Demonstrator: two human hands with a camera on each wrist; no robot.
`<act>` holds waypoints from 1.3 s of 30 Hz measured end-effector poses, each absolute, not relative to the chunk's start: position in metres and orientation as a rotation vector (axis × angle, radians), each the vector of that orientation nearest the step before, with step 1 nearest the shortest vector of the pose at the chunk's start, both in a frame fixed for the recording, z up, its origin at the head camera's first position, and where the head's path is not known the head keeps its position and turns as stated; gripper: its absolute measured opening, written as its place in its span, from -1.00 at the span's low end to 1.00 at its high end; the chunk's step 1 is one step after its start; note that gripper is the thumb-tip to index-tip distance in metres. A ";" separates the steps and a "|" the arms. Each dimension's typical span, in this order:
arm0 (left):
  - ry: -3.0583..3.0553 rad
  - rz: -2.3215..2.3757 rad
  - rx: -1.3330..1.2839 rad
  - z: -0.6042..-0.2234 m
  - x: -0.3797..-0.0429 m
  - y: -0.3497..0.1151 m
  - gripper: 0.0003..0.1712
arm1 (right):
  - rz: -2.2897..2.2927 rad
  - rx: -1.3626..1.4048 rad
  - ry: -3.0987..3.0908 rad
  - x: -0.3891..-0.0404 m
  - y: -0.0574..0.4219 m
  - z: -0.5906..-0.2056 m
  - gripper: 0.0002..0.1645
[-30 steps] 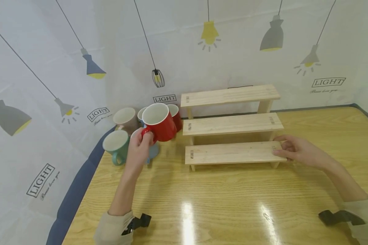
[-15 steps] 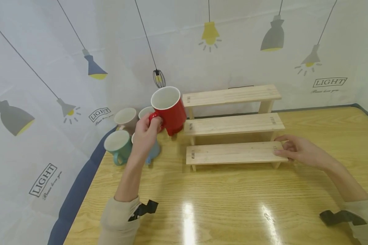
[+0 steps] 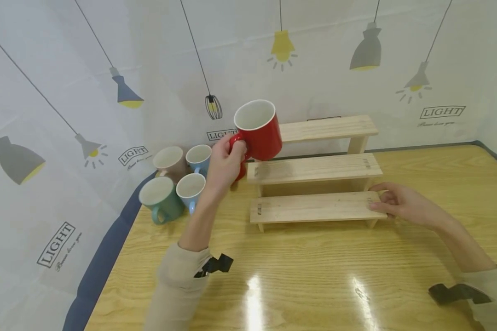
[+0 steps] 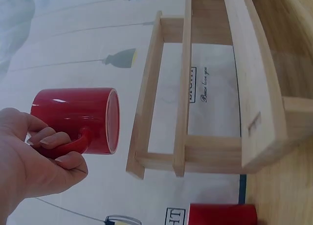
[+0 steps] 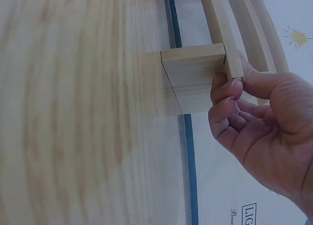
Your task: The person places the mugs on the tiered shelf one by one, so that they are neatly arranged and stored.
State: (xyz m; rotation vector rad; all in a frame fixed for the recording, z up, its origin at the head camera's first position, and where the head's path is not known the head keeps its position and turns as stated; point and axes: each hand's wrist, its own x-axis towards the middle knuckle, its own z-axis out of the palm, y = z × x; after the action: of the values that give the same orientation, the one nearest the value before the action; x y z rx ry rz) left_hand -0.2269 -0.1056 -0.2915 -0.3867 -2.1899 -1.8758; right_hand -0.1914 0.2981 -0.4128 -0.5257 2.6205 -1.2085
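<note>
My left hand [image 3: 225, 165] grips a red mug [image 3: 265, 140] by its handle and holds it in the air, in front of the left end of the top board. The mug is white inside and its mouth tilts toward me. In the left wrist view, the fingers curl through the handle of the red mug [image 4: 73, 112]. My right hand [image 3: 412, 204] pinches the right end of the lowest board of a three-step wooden shelf [image 3: 314, 207]. The right wrist view shows the thumb on one face of that board [image 5: 220, 29] and curled fingers on the other.
Left of the shelf stand a green mug [image 3: 159, 202], a light-blue mug [image 3: 190, 188], another blue mug [image 3: 199, 156] and a greyish mug [image 3: 170, 161]. A second red mug [image 4: 222, 215] is near the shelf's left end. A lamp-print curtain [image 3: 314, 82] backs the wooden table [image 3: 306, 276].
My left hand has carried the red mug up and to the right, from above the other mugs to the shelf's top left. The right hand has stayed on the lowest board.
</note>
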 end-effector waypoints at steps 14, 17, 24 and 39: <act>-2.215 -1.877 -0.523 -0.288 -0.258 -0.059 -0.79 | -1.203 -0.498 2.638 -0.193 0.299 -0.413 -0.37; -2.248 -1.855 -0.519 -0.289 -0.263 -0.050 -0.76 | -1.208 -0.497 2.635 -0.192 0.299 -0.412 -0.37; -2.251 -1.954 -0.533 -0.288 -0.274 -0.028 -0.81 | -1.228 -0.490 2.612 -0.192 0.298 -0.409 -0.35; -2.393 -1.957 -0.538 -0.285 -0.291 0.001 -0.80 | -1.227 -0.518 2.629 -0.193 0.298 -0.413 -0.39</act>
State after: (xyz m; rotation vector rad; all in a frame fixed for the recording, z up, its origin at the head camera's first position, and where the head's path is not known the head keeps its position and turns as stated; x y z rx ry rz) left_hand -0.2911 0.0012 -0.2855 -0.5381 -2.3929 -1.9565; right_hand -0.1926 0.2978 -0.4125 -0.5176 2.6290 -1.2265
